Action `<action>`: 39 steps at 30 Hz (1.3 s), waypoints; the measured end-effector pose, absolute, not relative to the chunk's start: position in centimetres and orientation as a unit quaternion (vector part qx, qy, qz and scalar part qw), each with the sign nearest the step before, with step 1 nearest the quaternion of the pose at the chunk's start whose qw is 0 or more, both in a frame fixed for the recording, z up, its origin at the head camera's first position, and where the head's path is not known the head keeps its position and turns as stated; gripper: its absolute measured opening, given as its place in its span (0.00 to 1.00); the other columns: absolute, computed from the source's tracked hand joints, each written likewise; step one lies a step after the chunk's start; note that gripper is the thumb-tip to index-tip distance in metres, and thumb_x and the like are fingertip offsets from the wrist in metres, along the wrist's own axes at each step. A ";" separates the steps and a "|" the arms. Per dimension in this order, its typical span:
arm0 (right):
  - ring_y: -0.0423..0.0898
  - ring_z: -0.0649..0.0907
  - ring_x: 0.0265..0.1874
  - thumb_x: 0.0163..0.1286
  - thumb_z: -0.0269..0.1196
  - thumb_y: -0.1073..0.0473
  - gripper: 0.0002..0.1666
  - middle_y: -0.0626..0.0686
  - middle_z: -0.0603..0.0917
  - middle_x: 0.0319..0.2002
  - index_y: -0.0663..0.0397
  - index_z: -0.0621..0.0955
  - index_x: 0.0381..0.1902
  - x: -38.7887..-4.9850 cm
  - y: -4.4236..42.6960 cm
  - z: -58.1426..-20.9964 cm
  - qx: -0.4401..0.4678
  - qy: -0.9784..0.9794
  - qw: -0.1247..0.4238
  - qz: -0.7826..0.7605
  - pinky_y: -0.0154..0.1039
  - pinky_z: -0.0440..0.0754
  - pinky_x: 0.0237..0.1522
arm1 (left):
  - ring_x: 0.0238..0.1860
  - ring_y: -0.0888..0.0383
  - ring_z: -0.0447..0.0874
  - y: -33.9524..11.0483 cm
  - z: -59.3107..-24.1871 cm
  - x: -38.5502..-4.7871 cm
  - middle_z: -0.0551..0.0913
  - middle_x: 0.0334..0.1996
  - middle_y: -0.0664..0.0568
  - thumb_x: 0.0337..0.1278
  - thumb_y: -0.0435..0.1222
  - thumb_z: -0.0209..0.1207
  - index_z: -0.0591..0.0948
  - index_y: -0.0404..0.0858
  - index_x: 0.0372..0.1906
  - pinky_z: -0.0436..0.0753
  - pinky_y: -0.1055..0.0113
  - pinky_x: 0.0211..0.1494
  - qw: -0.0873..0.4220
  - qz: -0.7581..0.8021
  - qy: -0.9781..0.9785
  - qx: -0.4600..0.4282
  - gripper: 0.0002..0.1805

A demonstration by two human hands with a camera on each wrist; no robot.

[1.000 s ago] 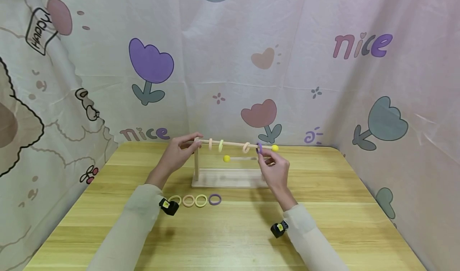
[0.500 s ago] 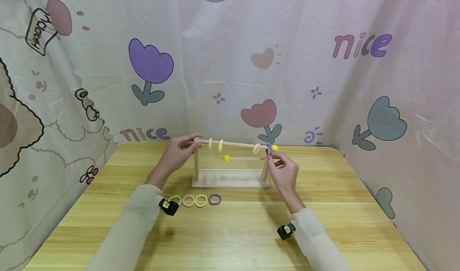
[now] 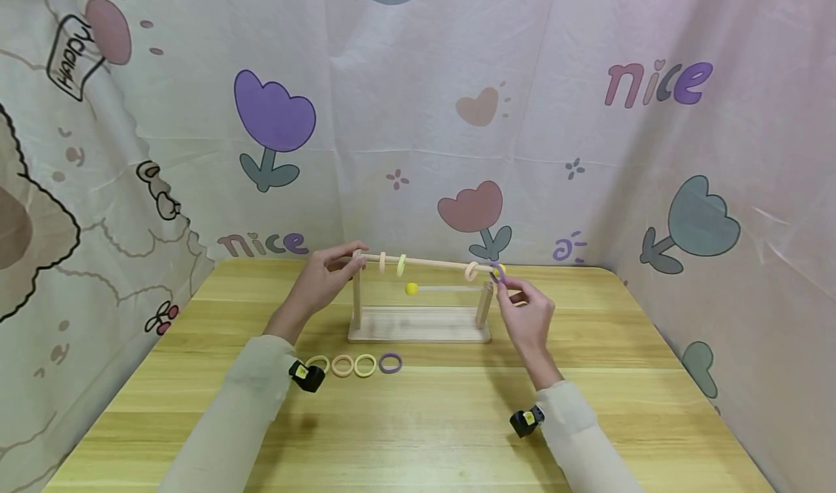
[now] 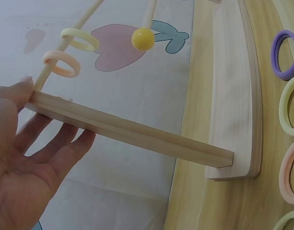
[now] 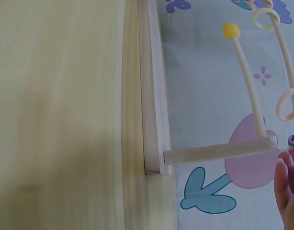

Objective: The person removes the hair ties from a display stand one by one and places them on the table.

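My left hand (image 3: 318, 279) grips the top of the left post (image 4: 132, 128) of a wooden stand, thumb and fingers on either side. From that post runs an upper rod (image 3: 431, 262), sloping slightly down to a yellow ball at its right end. At that ball, my right hand (image 3: 527, 315) pinches a purple ring (image 3: 498, 274) that overlaps it; whether the ring still encircles the rod I cannot tell. On the rod hang a peach ring (image 3: 471, 271) near the right end, and a pale yellow ring (image 3: 401, 265) and another peach ring (image 3: 382, 262) near the left.
A lower rod with a yellow ball (image 3: 411, 288) reaches left from the right post (image 3: 485, 306). The stand's base (image 3: 418, 324) rests on the wooden table (image 3: 418, 428). In front lie several loose rings, including a purple ring (image 3: 390, 363). A printed cloth (image 3: 392, 115) hangs behind.
My right hand has moved right, bringing the purple ring along the rod to the yellow ball. The nearby peach ring has slid right too. My left hand stays at the post.
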State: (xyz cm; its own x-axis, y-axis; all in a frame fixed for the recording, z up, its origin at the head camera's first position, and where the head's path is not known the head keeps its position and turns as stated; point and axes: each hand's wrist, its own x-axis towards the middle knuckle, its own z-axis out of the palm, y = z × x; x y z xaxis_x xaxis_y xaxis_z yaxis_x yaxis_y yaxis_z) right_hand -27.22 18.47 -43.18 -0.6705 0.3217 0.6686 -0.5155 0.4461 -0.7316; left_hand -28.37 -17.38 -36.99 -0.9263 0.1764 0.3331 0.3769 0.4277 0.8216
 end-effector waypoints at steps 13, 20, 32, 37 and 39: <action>0.27 0.78 0.17 0.62 0.70 0.70 0.05 0.65 0.91 0.32 0.68 0.89 0.36 -27.6 19.2 -42.9 0.049 -0.746 0.403 0.527 0.18 0.76 0.20 | 0.61 0.41 0.86 -17.4 -36.9 -28.2 0.80 0.68 0.42 0.76 0.41 0.58 0.81 0.43 0.66 0.87 0.49 0.59 0.098 -0.507 -0.840 -0.163 0.20; 0.30 0.78 0.17 0.61 0.70 0.70 0.05 0.65 0.91 0.32 0.66 0.89 0.36 -27.6 19.5 -43.0 0.033 -0.746 0.396 0.535 0.19 0.74 0.18 | 0.61 0.42 0.86 -17.5 -36.9 -28.3 0.80 0.68 0.44 0.75 0.43 0.59 0.82 0.45 0.65 0.86 0.49 0.60 0.094 -0.509 -0.840 -0.162 0.19; 0.30 0.78 0.16 0.62 0.69 0.69 0.06 0.67 0.90 0.31 0.66 0.89 0.36 -27.6 19.6 -42.5 0.013 -0.749 0.383 0.541 0.20 0.72 0.16 | 0.62 0.41 0.85 -17.4 -36.9 -28.3 0.82 0.65 0.43 0.75 0.44 0.59 0.83 0.45 0.65 0.86 0.47 0.61 0.095 -0.507 -0.841 -0.163 0.19; 0.29 0.78 0.16 0.63 0.70 0.68 0.05 0.65 0.90 0.31 0.66 0.89 0.37 -27.8 19.9 -42.6 0.009 -0.752 0.371 0.544 0.21 0.70 0.14 | 0.62 0.41 0.85 -17.4 -36.9 -28.2 0.82 0.65 0.43 0.75 0.44 0.59 0.83 0.45 0.65 0.86 0.47 0.61 0.095 -0.507 -0.841 -0.163 0.19; 0.28 0.78 0.15 0.63 0.69 0.68 0.06 0.65 0.90 0.32 0.65 0.89 0.37 -27.9 19.9 -42.6 0.006 -0.754 0.368 0.545 0.22 0.71 0.14 | 0.61 0.41 0.85 -17.4 -36.9 -28.3 0.82 0.65 0.43 0.75 0.44 0.60 0.83 0.45 0.64 0.86 0.47 0.60 0.096 -0.507 -0.841 -0.163 0.19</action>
State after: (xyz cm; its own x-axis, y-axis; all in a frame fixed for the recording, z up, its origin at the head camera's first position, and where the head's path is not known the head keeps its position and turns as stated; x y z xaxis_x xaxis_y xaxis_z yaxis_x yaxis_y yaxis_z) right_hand -27.89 19.94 -42.60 -0.7298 0.3911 0.5607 -0.4096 0.4066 -0.8166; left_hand -28.28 -17.39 -36.92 -0.9286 0.1757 0.3270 0.3712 0.4334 0.8212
